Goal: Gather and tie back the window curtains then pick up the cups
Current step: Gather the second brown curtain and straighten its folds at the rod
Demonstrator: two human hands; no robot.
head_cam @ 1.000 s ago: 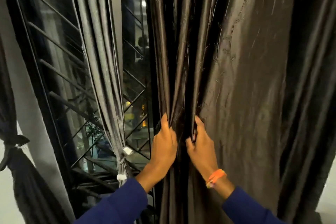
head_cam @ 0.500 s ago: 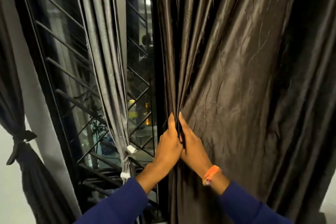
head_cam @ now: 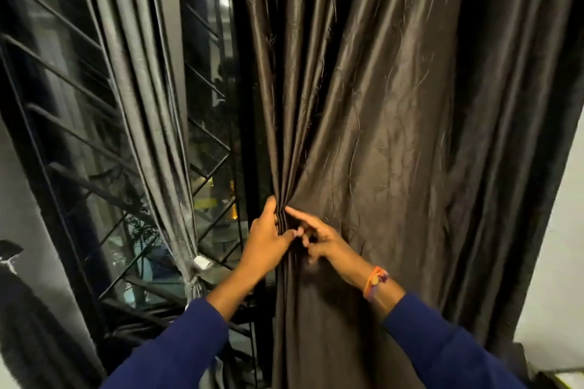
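we see left hand (head_cam: 268, 241) pinching gathered folds of dark curtain (head_cam: 363, 136); right hand (head_cam: 322, 241) beside, index finger touching pleats, other fingers loosely curled.

Loose curtain (head_cam: 395, 142) hangs right of the tied curtain (head_cam: 151, 110) (window grille (head_cam: 63, 123) behind) — both hands at its left edge.

Dark brown satin curtain (head_cam: 363, 136) hangs loose, its left edge bunched into pleats.
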